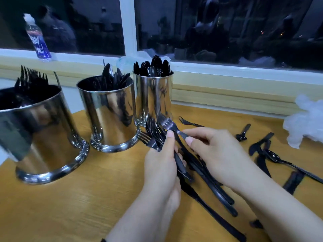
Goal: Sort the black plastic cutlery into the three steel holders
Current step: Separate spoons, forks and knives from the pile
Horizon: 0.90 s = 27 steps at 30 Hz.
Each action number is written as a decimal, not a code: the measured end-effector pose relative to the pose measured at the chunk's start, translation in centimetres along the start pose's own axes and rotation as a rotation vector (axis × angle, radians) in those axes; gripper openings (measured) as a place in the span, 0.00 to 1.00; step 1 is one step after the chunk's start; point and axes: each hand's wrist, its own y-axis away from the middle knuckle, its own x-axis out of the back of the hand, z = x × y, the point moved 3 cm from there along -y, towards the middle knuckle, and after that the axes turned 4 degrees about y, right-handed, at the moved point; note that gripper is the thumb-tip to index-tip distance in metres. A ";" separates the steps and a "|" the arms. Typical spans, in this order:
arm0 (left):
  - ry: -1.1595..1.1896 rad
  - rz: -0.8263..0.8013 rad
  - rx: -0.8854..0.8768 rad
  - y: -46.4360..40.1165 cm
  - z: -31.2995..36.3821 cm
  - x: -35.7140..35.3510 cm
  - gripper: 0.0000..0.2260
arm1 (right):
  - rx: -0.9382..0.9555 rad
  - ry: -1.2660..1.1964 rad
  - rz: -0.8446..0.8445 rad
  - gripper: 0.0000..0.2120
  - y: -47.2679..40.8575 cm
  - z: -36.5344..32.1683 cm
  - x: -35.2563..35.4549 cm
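Three steel holders stand along the left of the wooden table [87, 198]: the left holder [43, 137] has forks, the middle holder [111, 116] has knives, the right holder [153, 95] has spoons. My left hand [160, 165] grips a bunch of black forks [154, 135], tines pointing up toward the holders. My right hand [215, 151] pinches the handle of one more fork [168, 124] laid against that bunch. Loose cutlery lies to the right: a fork [187, 122], a spoon [276, 157] and several knives [258, 147].
A crumpled clear plastic bag [304, 123] sits at the table's right edge. A water bottle [37, 37] stands on the window sill behind the holders, with more plastic wrap [129, 60] near the spoons. A dark window runs along the back.
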 end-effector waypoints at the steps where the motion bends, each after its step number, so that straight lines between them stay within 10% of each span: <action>1: 0.025 -0.010 0.005 0.0 0.2 0.1 0.14 | 0.002 -0.003 -0.030 0.14 0.2 -0.3 -0.5; 27: -0.003 -0.127 0.122 -1.2 1.9 1.3 0.08 | -0.334 0.765 0.025 0.13 -13.0 11.6 0.6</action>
